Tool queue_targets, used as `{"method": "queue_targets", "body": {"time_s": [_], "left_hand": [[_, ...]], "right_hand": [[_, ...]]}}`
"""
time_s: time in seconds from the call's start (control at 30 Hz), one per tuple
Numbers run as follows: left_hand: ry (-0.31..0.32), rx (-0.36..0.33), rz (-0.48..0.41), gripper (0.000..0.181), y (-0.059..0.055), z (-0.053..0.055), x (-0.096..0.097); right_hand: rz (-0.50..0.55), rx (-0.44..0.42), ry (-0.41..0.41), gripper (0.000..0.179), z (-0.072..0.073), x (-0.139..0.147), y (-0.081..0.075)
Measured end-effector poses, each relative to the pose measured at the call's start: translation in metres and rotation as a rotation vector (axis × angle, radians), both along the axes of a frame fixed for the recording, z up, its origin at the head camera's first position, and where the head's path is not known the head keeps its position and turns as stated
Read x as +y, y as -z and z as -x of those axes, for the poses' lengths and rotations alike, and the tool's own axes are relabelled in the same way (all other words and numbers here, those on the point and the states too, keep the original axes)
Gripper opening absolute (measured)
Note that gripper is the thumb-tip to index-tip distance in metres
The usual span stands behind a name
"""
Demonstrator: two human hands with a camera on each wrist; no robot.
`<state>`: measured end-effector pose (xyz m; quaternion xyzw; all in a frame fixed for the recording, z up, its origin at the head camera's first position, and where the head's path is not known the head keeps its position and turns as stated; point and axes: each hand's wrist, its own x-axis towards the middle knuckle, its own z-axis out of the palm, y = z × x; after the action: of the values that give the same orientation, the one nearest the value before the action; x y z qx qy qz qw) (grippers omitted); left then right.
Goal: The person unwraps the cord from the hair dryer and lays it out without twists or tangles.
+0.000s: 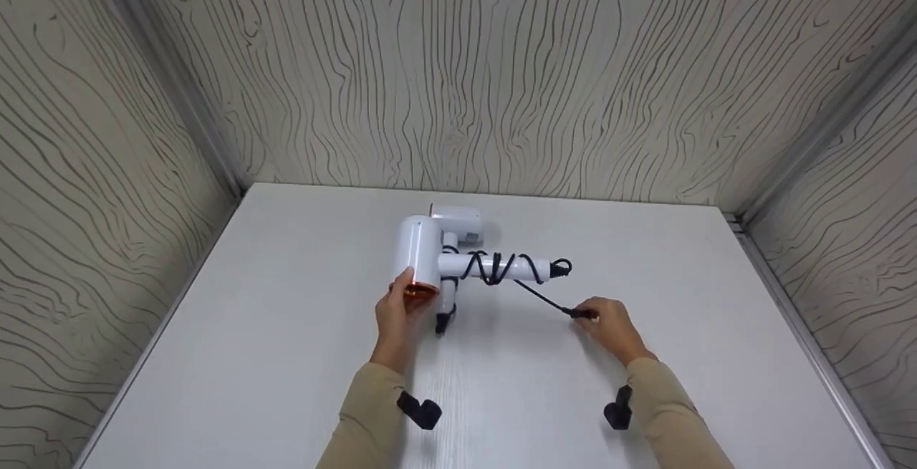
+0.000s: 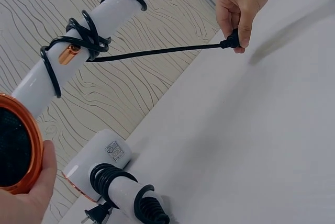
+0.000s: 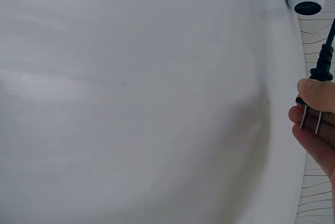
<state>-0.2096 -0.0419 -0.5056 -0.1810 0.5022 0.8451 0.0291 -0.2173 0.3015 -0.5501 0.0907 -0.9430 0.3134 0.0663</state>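
My left hand (image 1: 397, 315) grips the barrel of a white hair dryer (image 1: 418, 247) at its orange-rimmed end, holding it off the table. The dryer's handle (image 2: 107, 17) points to the right, with a black cord (image 1: 494, 268) wound loosely around it. From the handle a length of cord runs taut to a black plug (image 2: 232, 40). My right hand (image 1: 605, 326) pinches this plug between thumb and fingers; its two metal prongs (image 3: 311, 119) show in the right wrist view. Behind the held dryer, a second white hair dryer (image 1: 458, 222) lies on the table, partly hidden.
The second dryer's cord (image 2: 107, 179) is coiled tightly around its handle, and its plug (image 2: 98, 212) sticks out beside it. Everything is over a white table (image 1: 322, 383). Wood-grain patterned walls (image 1: 458, 75) stand at the back and both sides.
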Motion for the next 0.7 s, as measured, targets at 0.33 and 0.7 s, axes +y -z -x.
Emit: {"method": "queue_targets", "body": {"time_s": [0.33,0.7], "left_hand": [[0.005,0.050,0.038,0.052,-0.004,-0.002,0.001],[0.047,0.036,0.077,0.061,-0.004,-0.005,0.004]], "right_hand": [[-0.020,-0.040,0.057,0.012,0.000,0.000,0.005],[-0.022,-0.090,0.074,0.014,0.000,-0.012,0.006]]}}
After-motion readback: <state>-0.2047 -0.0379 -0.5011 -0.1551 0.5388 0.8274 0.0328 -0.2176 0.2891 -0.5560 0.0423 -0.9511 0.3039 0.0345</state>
